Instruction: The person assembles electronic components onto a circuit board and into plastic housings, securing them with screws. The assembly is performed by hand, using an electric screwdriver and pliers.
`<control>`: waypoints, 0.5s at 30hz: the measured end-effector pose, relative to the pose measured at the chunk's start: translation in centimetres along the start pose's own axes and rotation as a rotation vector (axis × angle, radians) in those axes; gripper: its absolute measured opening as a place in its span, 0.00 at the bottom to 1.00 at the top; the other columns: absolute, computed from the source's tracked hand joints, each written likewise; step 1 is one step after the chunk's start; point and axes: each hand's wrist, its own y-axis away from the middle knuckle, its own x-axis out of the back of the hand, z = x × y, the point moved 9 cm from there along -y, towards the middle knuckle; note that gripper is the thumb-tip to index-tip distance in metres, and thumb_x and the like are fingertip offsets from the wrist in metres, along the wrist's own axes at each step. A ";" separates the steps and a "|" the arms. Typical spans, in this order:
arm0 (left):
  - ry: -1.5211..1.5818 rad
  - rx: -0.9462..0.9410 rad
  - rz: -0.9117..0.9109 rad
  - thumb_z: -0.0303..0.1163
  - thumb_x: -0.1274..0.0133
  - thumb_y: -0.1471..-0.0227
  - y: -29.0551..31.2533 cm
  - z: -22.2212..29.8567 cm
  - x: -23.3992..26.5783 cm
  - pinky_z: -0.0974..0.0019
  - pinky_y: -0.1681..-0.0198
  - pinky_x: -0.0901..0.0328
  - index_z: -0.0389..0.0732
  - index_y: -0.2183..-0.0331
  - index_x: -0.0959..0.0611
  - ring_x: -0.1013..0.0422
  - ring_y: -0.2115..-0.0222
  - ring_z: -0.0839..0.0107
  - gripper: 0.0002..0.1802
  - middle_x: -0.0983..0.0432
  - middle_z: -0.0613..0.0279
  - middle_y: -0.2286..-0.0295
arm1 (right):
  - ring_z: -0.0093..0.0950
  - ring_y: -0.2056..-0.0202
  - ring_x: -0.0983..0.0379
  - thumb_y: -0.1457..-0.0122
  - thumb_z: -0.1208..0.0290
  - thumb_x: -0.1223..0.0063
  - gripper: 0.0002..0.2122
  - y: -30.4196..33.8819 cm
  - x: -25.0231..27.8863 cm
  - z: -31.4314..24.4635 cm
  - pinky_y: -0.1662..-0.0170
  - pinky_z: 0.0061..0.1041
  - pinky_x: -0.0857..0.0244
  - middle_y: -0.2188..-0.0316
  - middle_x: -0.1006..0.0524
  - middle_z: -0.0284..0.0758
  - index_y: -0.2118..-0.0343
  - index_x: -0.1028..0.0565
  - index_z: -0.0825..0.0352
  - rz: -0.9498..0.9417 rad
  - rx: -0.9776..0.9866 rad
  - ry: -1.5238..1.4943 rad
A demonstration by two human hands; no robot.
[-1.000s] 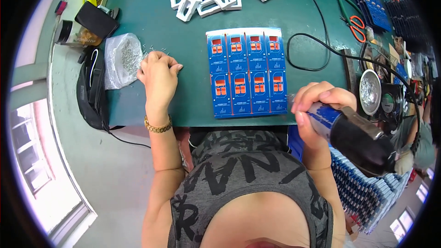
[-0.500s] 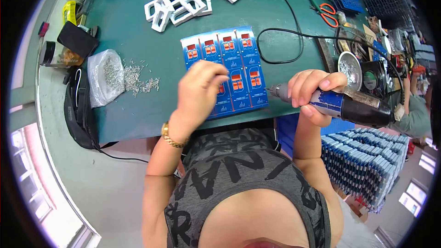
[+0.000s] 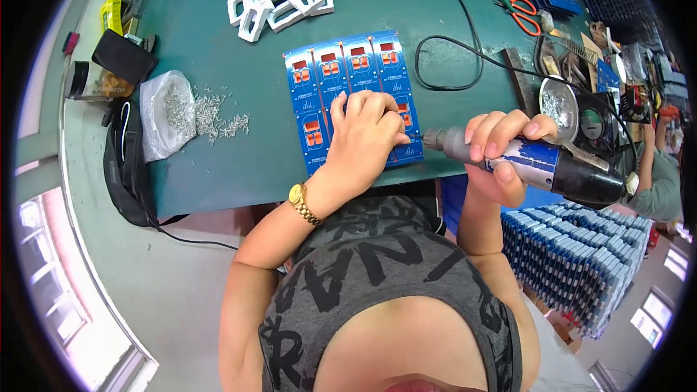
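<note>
My right hand is wrapped around an electric screwdriver with a worn blue and silver body and a black end. It lies nearly level, its nose pointing left at the right edge of a blue panel of circuit boards. Orange parts show in the panel's cut-outs. Over the lower right of that panel is my left hand, fingers bent and thumb and fingertips drawn together near the screwdriver's nose. Whatever they may pinch is too small to make out. A gold watch circles my left wrist.
White plastic frames are heaped beyond the panel. Loose screws spill from a clear bag at left. On the right are a metal dish, orange-handled pliers and a looping black cable. Stacked blue parts stand below the table edge.
My left hand has moved right across the panel toward the screwdriver's nose. My right hand still grips the screwdriver, shifted slightly.
</note>
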 end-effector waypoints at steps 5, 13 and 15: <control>-0.025 0.009 0.002 0.34 0.37 0.59 0.2 0.0 0.0 0.41 0.47 0.47 0.43 0.72 0.22 0.36 0.55 0.63 0.12 0.30 0.66 0.64 | 0.29 0.75 0.30 0.51 0.70 0.35 0.24 0.2 -0.4 0.3 0.68 0.31 0.35 0.75 0.29 0.35 0.56 0.40 0.60 -0.002 -0.011 0.018; -0.070 0.029 0.025 0.34 0.37 0.60 0.4 0.3 -0.3 0.42 0.47 0.46 0.43 0.72 0.23 0.35 0.55 0.63 0.12 0.30 0.66 0.65 | 0.29 0.75 0.31 0.52 0.71 0.36 0.24 0.6 -0.2 0.0 0.68 0.31 0.35 0.75 0.29 0.35 0.56 0.40 0.60 0.033 -0.003 0.042; -0.054 0.032 0.021 0.34 0.37 0.60 0.5 0.4 -0.3 0.43 0.47 0.46 0.43 0.72 0.23 0.35 0.55 0.63 0.12 0.30 0.66 0.65 | 0.29 0.75 0.31 0.52 0.71 0.36 0.24 0.7 -0.2 -0.2 0.68 0.31 0.34 0.75 0.29 0.35 0.56 0.40 0.60 0.044 -0.002 0.045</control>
